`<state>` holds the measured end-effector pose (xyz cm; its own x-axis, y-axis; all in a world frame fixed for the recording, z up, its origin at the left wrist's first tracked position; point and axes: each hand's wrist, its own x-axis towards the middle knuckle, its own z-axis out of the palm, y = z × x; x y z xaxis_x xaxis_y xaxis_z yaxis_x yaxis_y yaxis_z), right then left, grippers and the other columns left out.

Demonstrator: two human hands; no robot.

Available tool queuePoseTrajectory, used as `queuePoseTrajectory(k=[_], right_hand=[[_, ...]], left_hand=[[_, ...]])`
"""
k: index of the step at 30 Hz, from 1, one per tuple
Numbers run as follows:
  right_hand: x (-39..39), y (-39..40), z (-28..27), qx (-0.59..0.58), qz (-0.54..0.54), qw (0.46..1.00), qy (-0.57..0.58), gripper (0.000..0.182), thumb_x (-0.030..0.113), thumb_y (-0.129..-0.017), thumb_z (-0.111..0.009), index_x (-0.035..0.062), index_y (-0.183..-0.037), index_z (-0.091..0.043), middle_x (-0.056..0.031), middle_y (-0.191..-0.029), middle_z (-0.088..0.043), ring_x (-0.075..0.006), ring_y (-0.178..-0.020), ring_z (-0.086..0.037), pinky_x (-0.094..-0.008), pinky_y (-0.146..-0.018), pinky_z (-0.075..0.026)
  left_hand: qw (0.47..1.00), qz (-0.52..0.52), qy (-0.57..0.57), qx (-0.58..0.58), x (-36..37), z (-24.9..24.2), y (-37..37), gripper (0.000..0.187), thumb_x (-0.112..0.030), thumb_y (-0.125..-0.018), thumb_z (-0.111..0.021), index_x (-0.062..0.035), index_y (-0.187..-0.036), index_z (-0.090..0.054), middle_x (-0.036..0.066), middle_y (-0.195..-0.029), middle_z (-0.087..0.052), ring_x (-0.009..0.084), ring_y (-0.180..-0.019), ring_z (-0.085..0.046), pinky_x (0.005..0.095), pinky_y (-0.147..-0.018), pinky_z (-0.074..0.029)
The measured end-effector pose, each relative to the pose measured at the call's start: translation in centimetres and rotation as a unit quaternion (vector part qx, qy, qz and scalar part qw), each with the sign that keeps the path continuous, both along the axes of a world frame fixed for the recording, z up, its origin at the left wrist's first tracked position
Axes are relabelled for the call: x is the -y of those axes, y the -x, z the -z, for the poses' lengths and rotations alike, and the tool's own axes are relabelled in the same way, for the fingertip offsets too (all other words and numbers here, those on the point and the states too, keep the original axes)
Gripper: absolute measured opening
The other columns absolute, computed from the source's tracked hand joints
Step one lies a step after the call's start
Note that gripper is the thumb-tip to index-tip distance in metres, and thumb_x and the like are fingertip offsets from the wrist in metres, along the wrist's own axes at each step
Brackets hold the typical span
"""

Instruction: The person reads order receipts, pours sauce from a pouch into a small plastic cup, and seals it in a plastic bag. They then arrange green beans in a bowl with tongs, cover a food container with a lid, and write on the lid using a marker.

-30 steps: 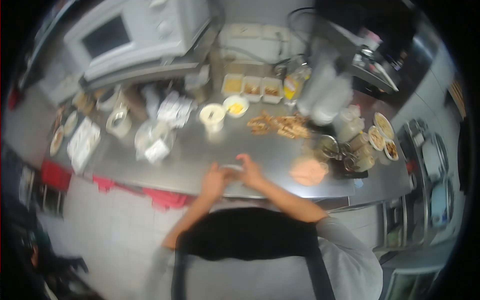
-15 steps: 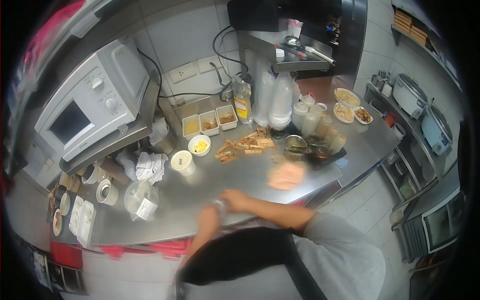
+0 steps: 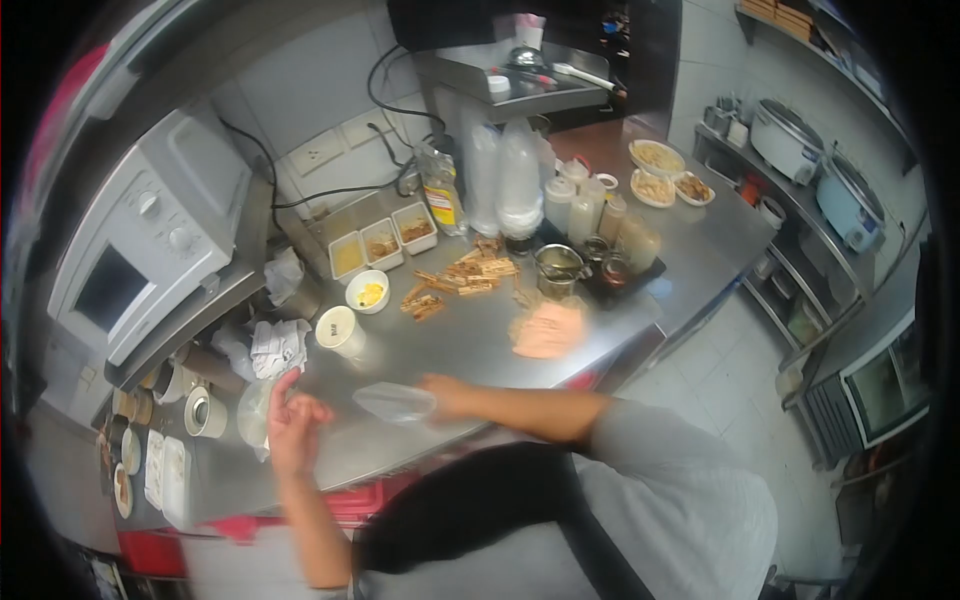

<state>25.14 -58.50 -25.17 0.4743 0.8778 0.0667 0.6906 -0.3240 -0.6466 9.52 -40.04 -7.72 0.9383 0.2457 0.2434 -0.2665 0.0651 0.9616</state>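
Observation:
My right hand point(image 3: 451, 396) is closed around one end of a clear plastic bag point(image 3: 392, 402), which stretches out flat to the left above the steel counter. My left hand point(image 3: 298, 425) is raised near the counter's front edge, its index finger extended and the other fingers loosely bent, with nothing visible in it. Just behind that hand, and partly hidden by it, sits a filled clear plastic bag point(image 3: 254, 412). A lidded white tub point(image 3: 341, 331) and a white bowl with yellow food point(image 3: 368, 292) stand farther back.
Wooden clothespins point(image 3: 464, 275) lie mid-counter, beside a peach-coloured cloth point(image 3: 548, 330). Squeeze bottles point(image 3: 582, 216) and a metal pot point(image 3: 558, 270) stand behind. On the left are a microwave point(image 3: 150, 235) and foam containers point(image 3: 176, 480). Three food trays point(image 3: 381, 243) line the wall.
My hands, together before, have moved apart. The left hand has gone left and up towards the filled bag, while the clear bag now shows spread out from my right hand. The view has shifted.

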Motion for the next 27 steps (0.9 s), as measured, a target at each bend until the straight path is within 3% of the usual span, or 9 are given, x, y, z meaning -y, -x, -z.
queuePoseTrajectory(k=[1,3,8,13,16,18,23,25,27], right_hand=[[-0.2,-0.5,1.1,0.018,-0.017,1.0,-0.006,0.069,0.025,-0.05,-0.084,0.0132,-0.112,-0.057,-0.0155,-0.11,-0.049,-0.0346,-0.102,-0.052,-0.0393,-0.088,-0.044],[1.4,0.4,-2.6,-0.018,-0.002,0.999,-0.042,0.074,0.03,-0.05,-0.084,0.0137,-0.116,-0.054,-0.0156,-0.116,-0.044,-0.035,-0.104,-0.05,-0.0395,-0.088,-0.044],[1.0,2.4,-4.5,-0.018,0.034,0.989,-0.141,0.057,0.032,-0.056,-0.08,0.0124,-0.105,-0.058,-0.0138,-0.115,-0.044,-0.0333,-0.102,-0.051,-0.04,-0.083,-0.045],[-1.5,1.6,-3.7,-0.043,0.104,0.976,-0.185,0.039,0.029,-0.06,-0.076,0.0107,-0.09,-0.059,-0.0129,-0.103,-0.049,-0.033,-0.095,-0.053,-0.0404,-0.075,-0.046],[0.1,4.4,-13.1,-0.054,0.015,0.962,-0.267,0.03,0.023,-0.065,-0.072,0.0102,-0.088,-0.058,-0.0106,-0.097,-0.053,-0.0329,-0.091,-0.055,-0.0402,-0.071,-0.046],[-0.8,6.9,-11.4,0.133,-0.165,0.936,-0.282,0.022,0.028,-0.08,-0.058,0.0158,-0.098,-0.061,-0.0083,-0.101,-0.055,-0.0301,-0.102,-0.051,-0.0409,-0.085,-0.043],[-2.4,4.6,-8.1,0.447,-0.23,0.858,-0.1,0.015,0.024,-0.076,-0.059,0.0132,-0.087,-0.061,-0.0032,-0.101,-0.058,-0.0252,-0.086,-0.056,-0.0514,-0.095,-0.033],[-0.4,1.0,-7.5,0.323,-0.118,0.925,0.161,0.017,0.022,-0.077,-0.058,0.0169,-0.091,-0.065,-0.0048,-0.096,-0.063,-0.0234,-0.091,-0.058,-0.0561,-0.096,-0.029],[1.1,-3.1,-5.5,0.263,-0.128,0.869,0.4,0.02,0.026,-0.079,-0.059,0.0184,-0.096,-0.066,-0.0075,-0.089,-0.066,-0.0259,-0.097,-0.058,-0.0546,-0.096,-0.03]], left_hand=[[0.995,-0.072,-0.054,-0.039,-0.7,2.2,0.1,0.073,-0.025,-0.074,-0.073,-0.0015,-0.131,-0.035,0.005,-0.081,-0.06,0.0185,-0.08,-0.061,0.0328,-0.077,-0.049],[0.886,-0.072,-0.443,-0.119,-1.5,9.9,0.4,0.087,-0.024,-0.062,-0.082,-0.0017,-0.131,-0.034,0.011,-0.113,-0.052,0.0241,-0.109,-0.05,0.0363,-0.089,-0.042],[0.949,0.068,-0.262,-0.161,6.2,18.2,-4.2,0.075,-0.026,-0.064,-0.077,-0.0042,-0.126,-0.04,0.014,-0.121,-0.048,0.0283,-0.118,-0.043,0.0452,-0.098,-0.034],[0.897,-0.033,-0.42,-0.131,8.0,19.8,-6.5,0.062,-0.027,-0.065,-0.075,-0.0062,-0.115,-0.046,0.013,-0.112,-0.052,0.0283,-0.111,-0.046,0.0466,-0.096,-0.033],[0.865,-0.087,-0.482,-0.111,8.0,20.4,-6.8,0.054,-0.027,-0.065,-0.074,-0.0073,-0.109,-0.05,0.012,-0.106,-0.054,0.0283,-0.108,-0.047,0.0474,-0.095,-0.033],[0.847,-0.117,-0.509,-0.103,7.7,20.7,-6.9,0.049,-0.028,-0.065,-0.073,-0.0081,-0.105,-0.052,0.011,-0.103,-0.055,0.0283,-0.105,-0.049,0.0479,-0.095,-0.032],[0.811,-0.192,-0.546,-0.084,7.3,21.5,-6.8,0.037,-0.029,-0.065,-0.07,-0.01,-0.094,-0.058,0.01,-0.093,-0.059,0.0283,-0.099,-0.052,0.0493,-0.093,-0.031],[0.815,-0.215,-0.533,-0.074,7.1,22.0,-6.8,0.032,-0.029,-0.065,-0.07,-0.0108,-0.09,-0.061,0.009,-0.09,-0.06,0.0283,-0.096,-0.053,0.0499,-0.093,-0.031],[0.835,-0.228,-0.497,-0.059,7.1,22.3,-7.2,0.025,-0.025,-0.064,-0.068,-0.0112,-0.083,-0.06,0.008,-0.089,-0.06,0.0279,-0.095,-0.053,0.05,-0.094,-0.029]])
